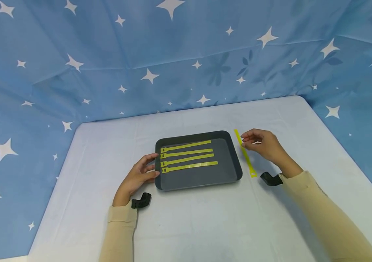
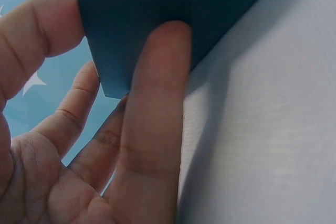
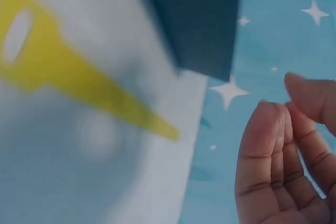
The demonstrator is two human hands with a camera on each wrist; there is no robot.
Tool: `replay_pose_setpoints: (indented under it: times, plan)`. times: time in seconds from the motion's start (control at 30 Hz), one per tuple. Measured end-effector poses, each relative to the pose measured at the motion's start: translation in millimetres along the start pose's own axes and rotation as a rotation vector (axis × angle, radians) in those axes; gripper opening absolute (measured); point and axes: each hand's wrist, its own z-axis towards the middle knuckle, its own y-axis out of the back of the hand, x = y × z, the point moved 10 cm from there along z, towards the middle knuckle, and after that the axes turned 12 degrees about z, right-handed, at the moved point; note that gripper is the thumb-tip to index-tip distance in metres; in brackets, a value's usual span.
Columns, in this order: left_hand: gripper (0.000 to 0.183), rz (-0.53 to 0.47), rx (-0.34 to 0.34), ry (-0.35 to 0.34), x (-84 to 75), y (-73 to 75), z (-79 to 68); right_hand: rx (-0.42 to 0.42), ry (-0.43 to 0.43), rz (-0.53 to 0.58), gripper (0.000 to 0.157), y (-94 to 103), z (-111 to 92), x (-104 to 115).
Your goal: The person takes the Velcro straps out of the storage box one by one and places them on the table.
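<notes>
A dark grey rectangular tray (image 1: pixel 202 182) holds several yellow cable straps (image 1: pixel 189 165), laid side by side with slotted heads to the left. At its left end my left hand (image 1: pixel 138 174) grips the rim, one digit reaching over the edge and a straight finger (image 2: pixel 155 114) against the outer wall (image 2: pixel 126 14). Another yellow cable strap (image 1: pixel 246 160) lies on the table right of the tray, slotted head nearest me. Over its far half hovers my right hand (image 1: pixel 262 145), nothing between the slightly parted thumb and bent fingers (image 3: pixel 260 156).
A white cloth (image 1: pixel 186 225) covers the table. Behind and around it hangs a blue curtain (image 1: pixel 107 91) with white stars. Each wrist carries a small black camera mount, the left one (image 1: pixel 141 201) in front of the tray's left corner.
</notes>
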Motion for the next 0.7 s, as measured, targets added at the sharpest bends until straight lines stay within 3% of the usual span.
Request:
replay_pose_setpoints:
  times: [0.27,0.7]
  plan:
    - [0.073,0.000,0.013,-0.022,0.7,-0.3,0.0,0.047,0.054,0.134,0.029,-17.9,-8.7,20.9]
    - [0.074,0.000,0.003,-0.004,0.2,1.0,0.4,0.109,0.106,0.218,0.029,-58.6,-11.2,37.9]
